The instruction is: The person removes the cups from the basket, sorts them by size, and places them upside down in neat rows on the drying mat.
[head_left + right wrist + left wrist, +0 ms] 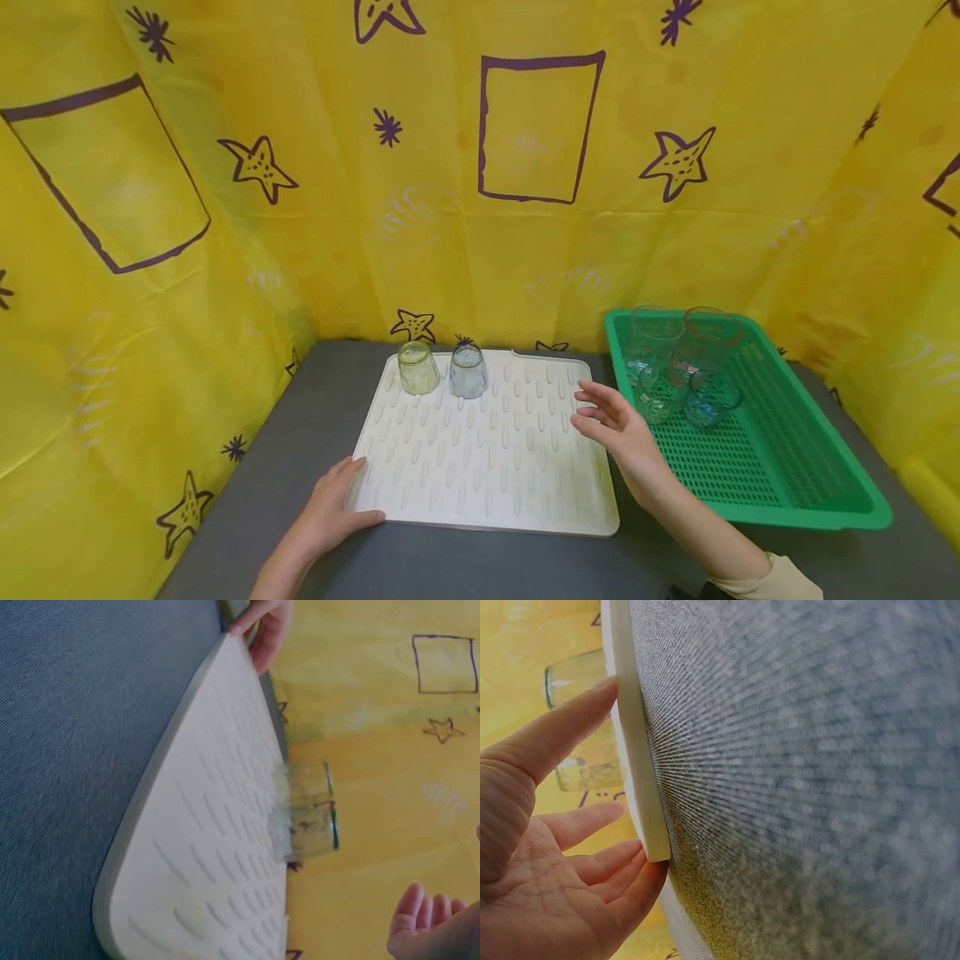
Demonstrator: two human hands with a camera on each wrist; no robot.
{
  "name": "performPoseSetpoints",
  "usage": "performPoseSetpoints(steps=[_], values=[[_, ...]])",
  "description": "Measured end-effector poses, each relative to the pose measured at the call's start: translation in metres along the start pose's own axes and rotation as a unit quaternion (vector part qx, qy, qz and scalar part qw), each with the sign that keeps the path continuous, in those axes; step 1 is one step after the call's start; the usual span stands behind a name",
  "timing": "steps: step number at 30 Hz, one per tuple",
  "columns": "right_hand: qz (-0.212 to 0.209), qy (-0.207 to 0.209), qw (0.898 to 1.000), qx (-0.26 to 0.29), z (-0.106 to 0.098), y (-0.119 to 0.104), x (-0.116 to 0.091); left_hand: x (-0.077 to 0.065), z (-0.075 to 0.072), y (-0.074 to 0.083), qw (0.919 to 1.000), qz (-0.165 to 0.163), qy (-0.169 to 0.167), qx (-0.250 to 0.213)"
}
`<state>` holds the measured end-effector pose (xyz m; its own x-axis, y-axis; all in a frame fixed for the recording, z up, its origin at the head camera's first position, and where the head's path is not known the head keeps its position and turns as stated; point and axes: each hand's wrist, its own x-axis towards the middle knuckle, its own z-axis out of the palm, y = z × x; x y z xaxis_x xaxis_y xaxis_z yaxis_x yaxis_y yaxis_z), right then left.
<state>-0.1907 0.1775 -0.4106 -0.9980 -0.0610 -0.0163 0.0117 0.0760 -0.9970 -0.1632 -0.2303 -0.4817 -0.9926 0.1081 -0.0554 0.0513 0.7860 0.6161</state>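
Note:
A white drying mat (487, 450) with raised ridges lies on the dark table. On its back left part stand a yellowish glass (418, 369) and a bluish glass (468, 372), side by side. My left hand (327, 510) rests at the mat's front left corner, thumb along the front edge and fingers at the left side. In the left wrist view the thumb (577, 720) touches the mat's rim (641, 765). Over the mat's right side hovers my right hand (615, 427), holding nothing, its fingers loosely bent.
Right of the mat sits a green slatted basket (817, 417). Several clear glasses are grouped in its left back part, among them a tall red-rimmed glass (708, 337) and a short blue-tinted glass (708, 404). A yellow patterned cloth (450, 208) hangs behind the table.

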Motion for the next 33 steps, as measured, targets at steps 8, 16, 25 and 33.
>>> performPoseSetpoints(steps=[8, 16, 25, 33], values=[[-0.028, 0.013, 0.999, -0.041, -0.039, -0.003, -0.012, 0.001, 0.000, -0.002, 0.9999, -0.007, -0.010, 0.005], [-0.023, 0.016, 0.992, -0.124, -0.082, 0.002, -0.015, -0.002, -0.003, -0.002, 0.9994, -0.026, -0.021, 0.005], [0.001, 0.037, 0.974, -0.222, -0.120, -0.002, -0.012, -0.001, -0.003, 0.000, 0.9997, -0.016, -0.018, 0.003], [0.028, 0.044, 0.966, -0.252, -0.145, -0.002, -0.002, 0.000, -0.002, 0.001, 0.9997, -0.017, -0.019, 0.003]])
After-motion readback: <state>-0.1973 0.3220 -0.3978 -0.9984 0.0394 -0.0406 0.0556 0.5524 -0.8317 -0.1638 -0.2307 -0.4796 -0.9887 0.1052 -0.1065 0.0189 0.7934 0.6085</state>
